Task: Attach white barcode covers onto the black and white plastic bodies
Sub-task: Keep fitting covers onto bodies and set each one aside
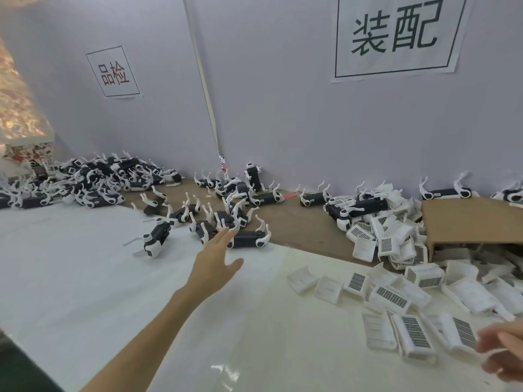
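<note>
Dozens of bodies [249, 240], many covers [414, 338]; left hand [215, 260] spread empty, right hand [502, 356] blurred, grip unclear.

Large sign [396, 38], smaller sign [113, 72] on the wall [283, 108] before me, cardboard box [467, 219] at my right, white table sheet [70, 264]

Left hand [215, 264] outstretched, fingers [226, 236] straight; right hand [502, 355] blurred, loosely curled.

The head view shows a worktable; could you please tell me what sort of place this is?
Probably a factory assembly station: a wall sign reading 装配 (assembly), heaps of black and white plastic bodies, and loose white barcode covers.
</note>
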`<act>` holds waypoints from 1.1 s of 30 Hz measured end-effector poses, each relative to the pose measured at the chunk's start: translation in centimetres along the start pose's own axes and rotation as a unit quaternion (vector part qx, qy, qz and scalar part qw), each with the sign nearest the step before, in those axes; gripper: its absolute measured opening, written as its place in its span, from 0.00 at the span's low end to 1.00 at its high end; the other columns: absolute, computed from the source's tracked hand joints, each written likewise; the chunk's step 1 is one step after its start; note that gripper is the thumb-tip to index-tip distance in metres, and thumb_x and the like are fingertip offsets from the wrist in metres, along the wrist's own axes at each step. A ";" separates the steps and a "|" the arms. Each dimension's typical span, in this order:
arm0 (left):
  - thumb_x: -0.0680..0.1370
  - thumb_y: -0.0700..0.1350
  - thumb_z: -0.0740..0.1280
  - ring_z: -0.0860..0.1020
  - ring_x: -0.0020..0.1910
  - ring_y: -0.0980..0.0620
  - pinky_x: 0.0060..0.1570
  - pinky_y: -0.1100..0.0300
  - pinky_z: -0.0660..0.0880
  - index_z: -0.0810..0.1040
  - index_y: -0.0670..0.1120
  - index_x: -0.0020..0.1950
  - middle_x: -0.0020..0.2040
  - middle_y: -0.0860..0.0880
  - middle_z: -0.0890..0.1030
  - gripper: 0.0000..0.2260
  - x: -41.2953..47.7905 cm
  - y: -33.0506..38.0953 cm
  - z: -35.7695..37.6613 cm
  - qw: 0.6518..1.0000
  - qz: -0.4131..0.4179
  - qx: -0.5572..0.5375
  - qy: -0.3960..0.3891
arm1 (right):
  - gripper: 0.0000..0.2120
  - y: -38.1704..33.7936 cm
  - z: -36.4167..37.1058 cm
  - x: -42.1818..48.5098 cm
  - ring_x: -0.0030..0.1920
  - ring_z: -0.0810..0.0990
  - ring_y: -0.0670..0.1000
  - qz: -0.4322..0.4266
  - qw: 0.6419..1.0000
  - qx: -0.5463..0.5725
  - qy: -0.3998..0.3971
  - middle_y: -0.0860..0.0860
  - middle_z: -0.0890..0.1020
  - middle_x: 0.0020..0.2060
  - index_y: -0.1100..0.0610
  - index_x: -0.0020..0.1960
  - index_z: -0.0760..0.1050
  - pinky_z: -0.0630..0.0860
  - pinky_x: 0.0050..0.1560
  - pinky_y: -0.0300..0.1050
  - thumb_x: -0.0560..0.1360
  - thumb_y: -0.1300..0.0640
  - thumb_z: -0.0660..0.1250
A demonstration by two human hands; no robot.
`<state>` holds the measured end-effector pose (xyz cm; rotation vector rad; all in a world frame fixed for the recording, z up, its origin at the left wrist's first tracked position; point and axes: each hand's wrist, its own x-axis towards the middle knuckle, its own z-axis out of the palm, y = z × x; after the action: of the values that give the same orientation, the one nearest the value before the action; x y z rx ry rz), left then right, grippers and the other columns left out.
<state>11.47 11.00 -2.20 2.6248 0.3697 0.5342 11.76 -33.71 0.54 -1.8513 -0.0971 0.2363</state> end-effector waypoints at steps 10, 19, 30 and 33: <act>0.76 0.66 0.65 0.57 0.78 0.40 0.70 0.43 0.66 0.48 0.48 0.82 0.80 0.44 0.57 0.43 6.4 2.0 1.7 0.941 -0.063 0.309 -0.119 | 0.14 2.8 -1.9 0.6 0.24 0.78 0.56 -0.073 0.993 0.082 0.036 0.67 0.81 0.33 0.72 0.40 0.78 0.72 0.22 0.38 0.78 0.76 0.57; 0.78 0.59 0.67 0.78 0.55 0.47 0.43 0.55 0.72 0.77 0.54 0.63 0.60 0.50 0.72 0.17 3.1 6.8 3.8 0.963 0.031 0.265 -0.034 | 0.17 1.5 -1.4 -1.0 0.27 0.79 0.56 -0.137 0.988 0.063 0.041 0.64 0.82 0.33 0.63 0.38 0.83 0.73 0.27 0.40 0.77 0.75 0.61; 0.75 0.55 0.73 0.82 0.37 0.52 0.42 0.59 0.79 0.84 0.55 0.55 0.51 0.44 0.83 0.10 -7.3 22.0 6.1 0.812 -0.001 -0.558 -0.170 | 0.12 0.7 -0.1 -2.1 0.36 0.83 0.48 -0.159 0.986 -0.018 0.054 0.52 0.86 0.41 0.46 0.44 0.84 0.77 0.39 0.37 0.76 0.62 0.69; 0.75 0.59 0.70 0.82 0.43 0.46 0.51 0.55 0.79 0.82 0.49 0.62 0.56 0.45 0.85 0.20 -9.1 23.3 6.5 0.707 -0.044 -0.648 -0.282 | 0.14 0.5 0.2 -2.5 0.49 0.83 0.43 -0.190 0.980 -0.036 0.045 0.40 0.83 0.54 0.34 0.54 0.78 0.78 0.47 0.37 0.71 0.45 0.75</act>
<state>10.04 -14.71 0.39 1.2329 -0.1079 -0.1158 9.21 -34.09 0.31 -1.8706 -0.3958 -0.1175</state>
